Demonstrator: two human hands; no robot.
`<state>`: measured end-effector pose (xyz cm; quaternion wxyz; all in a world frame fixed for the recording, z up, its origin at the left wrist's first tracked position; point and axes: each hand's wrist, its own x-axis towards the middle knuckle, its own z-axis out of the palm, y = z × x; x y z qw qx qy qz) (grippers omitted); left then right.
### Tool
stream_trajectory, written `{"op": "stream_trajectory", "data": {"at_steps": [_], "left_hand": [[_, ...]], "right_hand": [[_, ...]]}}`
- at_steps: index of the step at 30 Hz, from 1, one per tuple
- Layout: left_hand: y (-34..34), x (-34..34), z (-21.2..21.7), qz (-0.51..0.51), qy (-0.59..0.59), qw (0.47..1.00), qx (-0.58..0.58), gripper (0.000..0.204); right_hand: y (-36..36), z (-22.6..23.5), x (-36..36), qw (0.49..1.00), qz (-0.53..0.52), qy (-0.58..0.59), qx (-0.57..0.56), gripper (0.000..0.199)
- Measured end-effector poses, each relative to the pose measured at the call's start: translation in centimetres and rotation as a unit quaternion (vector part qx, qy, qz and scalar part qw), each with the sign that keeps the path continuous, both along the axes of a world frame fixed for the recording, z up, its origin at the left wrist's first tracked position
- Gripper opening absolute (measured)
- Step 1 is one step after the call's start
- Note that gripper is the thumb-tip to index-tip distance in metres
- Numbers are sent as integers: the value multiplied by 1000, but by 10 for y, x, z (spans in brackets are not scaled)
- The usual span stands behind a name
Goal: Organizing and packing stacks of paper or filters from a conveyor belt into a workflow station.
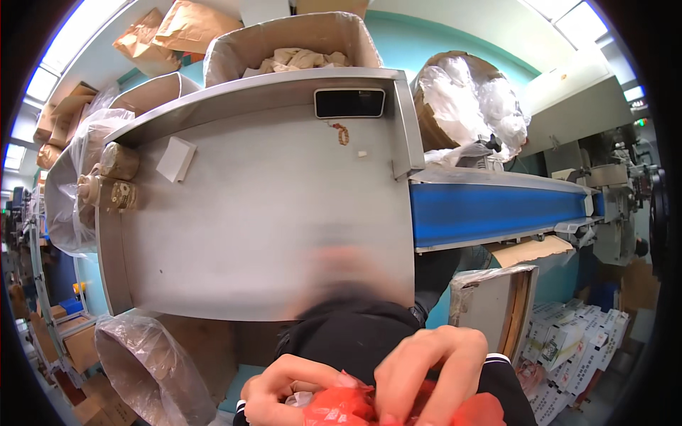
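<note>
Closely held: a red plastic bag (pixel 339 409) at the lower edge

The person's left hand (pixel 284 389) is gripping the bag with curled fingers, and the right hand (pixel 432 370) is closing its bent fingers on it from above. Both are working in front of the person's dark-clothed torso (pixel 355 328), below the table. The bag's visible part is stretching left to right, with a small crumpled tip pointing up between the hands; the lower edge is cutting off the rest, so its full long axis cannot be told.

Beyond the torso, a grey metal table (pixel 263 220) is spreading out, its raised rims framing the sides and far edge. A white card (pixel 176 160) is lying at its far left, and a dark-screened device (pixel 349 104) is resting against the far rim, near a small beaded loop (pixel 343 135). Rightward, a blue conveyor belt (pixel 497 214) is running away from the table. White cartons (pixel 568 348) at lower right are showing dark and red printing. Farther off, a large carton (pixel 284 35) is holding tan material, and brown paper bags (pixel 195 27) are standing near a pale wall.
</note>
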<state>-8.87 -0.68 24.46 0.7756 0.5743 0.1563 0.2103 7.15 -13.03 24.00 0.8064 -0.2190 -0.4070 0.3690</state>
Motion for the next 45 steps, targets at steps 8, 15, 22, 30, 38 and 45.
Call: {"op": "stream_trajectory", "data": {"at_steps": [8, 15, 22, 30, 38, 45], "left_hand": [[-7, 10, -7, -11, -116, 993, -31, 11], [4, 11, -16, -135, -235, 959, -89, 16], [-7, 9, -22, -89, -265, 959, -51, 21], [-1, 20, -11, -158, -244, 955, -54, 17], [1, 18, 2, -182, -125, 971, -91, 14], [15, 22, 24, -226, 194, 913, 278, 25]], "right_hand": [[-12, 0, 1, 999, 29, 12, -22, 15], [-11, -25, -21, 992, 16, 70, 99, 19], [-10, -5, -1, 987, 66, 110, 99, 17], [6, -4, -37, 891, -269, 195, 308, 13], [-18, -6, -5, 987, -5, 45, 155, 10], [-27, -25, -21, 987, -44, 108, 110, 12]]}}
